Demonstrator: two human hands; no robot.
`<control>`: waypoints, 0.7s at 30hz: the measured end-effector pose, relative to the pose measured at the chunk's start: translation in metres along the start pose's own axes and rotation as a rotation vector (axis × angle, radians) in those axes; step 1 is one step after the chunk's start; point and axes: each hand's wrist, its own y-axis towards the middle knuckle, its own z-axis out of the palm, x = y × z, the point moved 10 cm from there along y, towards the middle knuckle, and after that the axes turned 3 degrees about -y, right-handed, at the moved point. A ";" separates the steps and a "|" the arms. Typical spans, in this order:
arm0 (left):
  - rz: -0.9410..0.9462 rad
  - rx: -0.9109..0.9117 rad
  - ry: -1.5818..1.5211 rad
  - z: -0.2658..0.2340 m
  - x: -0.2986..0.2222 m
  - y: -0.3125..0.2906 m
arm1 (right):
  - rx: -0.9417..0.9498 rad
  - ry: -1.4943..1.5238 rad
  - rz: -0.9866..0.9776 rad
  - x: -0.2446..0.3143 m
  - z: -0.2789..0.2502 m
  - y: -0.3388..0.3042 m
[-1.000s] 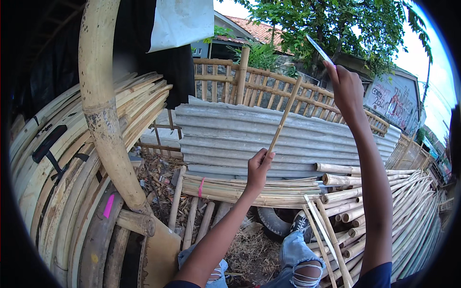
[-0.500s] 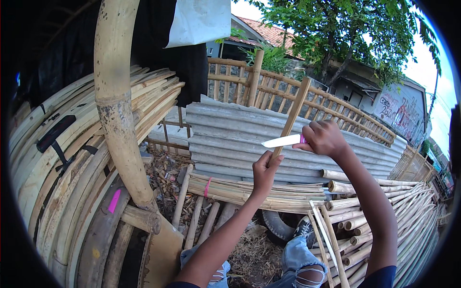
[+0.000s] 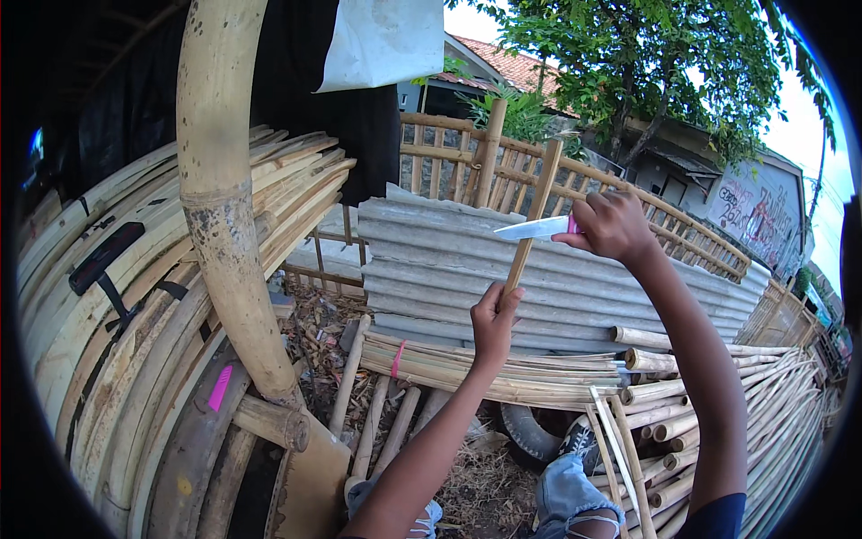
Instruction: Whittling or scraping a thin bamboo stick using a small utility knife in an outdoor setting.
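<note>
My left hand [image 3: 493, 325] is closed around the lower end of a flat bamboo strip [image 3: 541, 184], which stands nearly upright and leans slightly right. A knife with a pale blade [image 3: 525, 230] and a pink handle [image 3: 573, 228] is in the grip of my right hand [image 3: 614, 225]. Its blade lies across the strip, well above my left hand, with the tip reaching past the strip's left side. Fine frayed fibres [image 3: 569, 134] show at the strip's top end.
A thick bamboo post [image 3: 215, 198] rises at left before stacked split bamboo [image 3: 108, 350]. A bundle of slats [image 3: 503, 380] with a pink tie lies ahead. Bamboo poles [image 3: 718, 422] are piled at right, near a tyre [image 3: 528, 435]. Corrugated sheeting [image 3: 449, 269] stands behind.
The knife has moved up along the strip, away from my left hand. The strip now stands a little more upright, and the whole view has shifted slightly.
</note>
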 end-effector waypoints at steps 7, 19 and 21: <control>0.005 -0.010 0.019 -0.016 0.000 0.002 | -0.122 -0.095 0.664 -0.098 -0.007 0.020; 0.089 -0.046 0.123 -0.022 -0.014 -0.004 | 0.023 0.296 0.352 -0.037 -0.023 0.019; 0.091 -0.051 0.103 -0.023 -0.016 -0.004 | 0.102 0.315 0.261 0.001 -0.004 0.003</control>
